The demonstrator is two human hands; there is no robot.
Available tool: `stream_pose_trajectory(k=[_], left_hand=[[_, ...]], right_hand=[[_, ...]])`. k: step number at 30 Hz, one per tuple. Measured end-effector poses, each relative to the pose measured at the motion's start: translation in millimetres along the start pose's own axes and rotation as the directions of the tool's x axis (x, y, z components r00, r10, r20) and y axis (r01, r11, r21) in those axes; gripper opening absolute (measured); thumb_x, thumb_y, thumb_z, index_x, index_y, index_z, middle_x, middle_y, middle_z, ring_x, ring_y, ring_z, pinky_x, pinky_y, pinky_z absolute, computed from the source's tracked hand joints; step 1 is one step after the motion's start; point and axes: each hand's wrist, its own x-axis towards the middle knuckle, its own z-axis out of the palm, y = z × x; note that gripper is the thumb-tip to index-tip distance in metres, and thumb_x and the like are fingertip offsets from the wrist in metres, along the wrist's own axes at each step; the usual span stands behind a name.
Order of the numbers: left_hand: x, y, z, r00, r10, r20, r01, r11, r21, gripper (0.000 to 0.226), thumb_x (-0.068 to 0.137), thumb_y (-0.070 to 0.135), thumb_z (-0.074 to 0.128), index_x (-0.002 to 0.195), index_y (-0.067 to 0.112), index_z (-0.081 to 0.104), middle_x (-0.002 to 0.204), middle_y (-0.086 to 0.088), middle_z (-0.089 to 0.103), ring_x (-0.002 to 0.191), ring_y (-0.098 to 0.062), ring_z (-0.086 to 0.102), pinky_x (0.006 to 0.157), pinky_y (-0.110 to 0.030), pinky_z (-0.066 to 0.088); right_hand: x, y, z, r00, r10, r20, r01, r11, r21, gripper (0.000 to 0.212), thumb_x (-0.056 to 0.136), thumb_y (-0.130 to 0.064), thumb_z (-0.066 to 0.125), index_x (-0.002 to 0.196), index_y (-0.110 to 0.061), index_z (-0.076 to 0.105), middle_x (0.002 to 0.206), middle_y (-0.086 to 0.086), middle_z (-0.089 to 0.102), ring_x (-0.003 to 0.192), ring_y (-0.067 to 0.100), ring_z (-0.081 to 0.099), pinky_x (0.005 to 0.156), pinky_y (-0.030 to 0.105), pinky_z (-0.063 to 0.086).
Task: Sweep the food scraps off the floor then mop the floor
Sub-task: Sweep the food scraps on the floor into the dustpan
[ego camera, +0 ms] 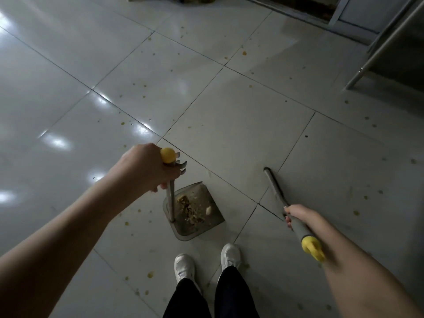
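My left hand (pixel 146 167) is curled round the dustpan (pixel 197 230) handle and my right hand (pixel 298 214) grips the broom (pixel 274 184). The scrap pile (pixel 188 207) is in the pan, small bits dot the floor (pixel 229 115). Sweeping looks mostly done, mopping not started.

My left grip (pixel 146 166) shows me only its back; most of the fingers curled round the dustpan handle (pixel 170 198) are hidden behind it. The right grip (pixel 298 214) likewise tucks its fingers under the broom handle (pixel 275 189), whose far end is dark, and I cannot make out a brush head there. The yellow cap (pixel 312 247) at its near end is blurred. The scraps (pixel 190 210) in the dustpan (pixel 195 230) are too dim to name, the specks (pixel 244 53) on the floor (pixel 229 111) too small. Both forearms (pixel 68 226) and the legs (pixel 234 294) run off the frame's edges; the metal desk (pixel 390 40) is cut off at the right edge.
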Motion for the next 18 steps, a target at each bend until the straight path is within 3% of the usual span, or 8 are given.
stream_pose_trajectory(k=[3,8,11,13,18], left_hand=[[4.7,7.0,-2.4,1.000,-0.018,-0.012,0.019,0.999,0.030,0.034,0.080,0.045,0.063,0.069,0.014,0.071,0.058,0.005,0.070,0.038,-0.001,0.055,0.045,-0.017,0.040],[5.6,17.7,-7.1,1.000,-0.024,0.000,0.024,1.000,0.012,0.027,0.081,0.034,0.064,0.076,0.009,0.073,0.067,0.000,0.072,0.052,-0.013,0.061,0.054,-0.022,0.048],[4.2,19.5,-8.4,0.999,-0.041,0.009,0.041,0.999,0.017,0.028,0.081,0.034,0.063,0.078,0.009,0.073,0.069,-0.001,0.073,0.054,-0.013,0.061,0.059,-0.024,0.051],[4.2,14.7,-9.5,0.999,-0.043,-0.001,0.043,0.999,0.007,0.026,0.081,0.034,0.063,0.078,0.010,0.074,0.069,-0.001,0.073,0.053,-0.013,0.061,0.054,-0.022,0.049],[10.1,-9.0,-23.4,0.996,-0.079,-0.040,0.074,0.990,-0.120,0.024,0.079,0.033,0.065,0.078,0.010,0.072,0.062,0.002,0.071,0.046,-0.009,0.057,0.044,-0.017,0.042]], right_hand=[[9.1,-5.8,21.3,0.999,0.004,0.053,-0.003,1.000,-0.020,0.041,0.104,-0.016,0.034,0.065,-0.003,0.038,0.062,0.010,0.040,0.051,0.018,0.037,0.048,0.027,0.030],[5.9,-20.8,49.2,0.980,0.044,0.193,-0.032,0.997,-0.068,0.043,0.101,-0.029,0.040,0.064,-0.008,0.044,0.058,0.005,0.045,0.051,0.016,0.040,0.051,0.027,0.035],[-1.3,-39.7,54.3,0.958,0.038,0.284,-0.042,0.999,0.008,0.039,0.101,-0.027,0.037,0.066,-0.010,0.039,0.039,0.000,0.044,0.030,0.011,0.041,0.035,0.020,0.037],[-8.3,-55.0,52.8,0.948,0.047,0.315,-0.054,0.998,0.014,0.042,0.102,-0.027,0.033,0.064,-0.010,0.037,0.031,-0.001,0.039,0.020,0.008,0.035,0.027,0.012,0.031],[-19.1,-81.0,41.7,0.948,0.042,0.315,-0.057,0.998,0.038,0.044,0.103,-0.030,0.034,0.064,-0.009,0.037,0.030,0.000,0.037,0.019,0.007,0.033,0.026,0.009,0.027]])
